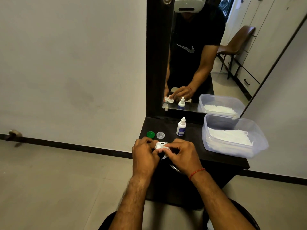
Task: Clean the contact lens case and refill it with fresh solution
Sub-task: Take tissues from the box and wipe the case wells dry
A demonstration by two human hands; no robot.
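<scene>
You are holding the white contact lens case [159, 144] between both hands, just above the near edge of the dark counter [196, 143]. Your left hand [144, 155] is closing its grip on the case's left end, fingers curled tight around it. Your right hand [181, 155] is pinching a bit of white tissue [164, 151] against the case's right side, thumb and forefinger pressing narrow on it; how much of the tissue is sitting inside the well I cannot tell, since your fingers are covering it.

At 12 o'clock from your hands, the two loose caps are lying flat on the counter: the green cap [150, 134] to the left and the clear cap [160, 135] just beside it on the right, the two apart from each other. At 1 o'clock, the small white solution bottle [181, 127] is standing upright with its cap on. At 3 o'clock, well apart from the case, a clear plastic tub [232, 146] is sitting on the counter with white tissues [230, 136] lying inside it.
</scene>
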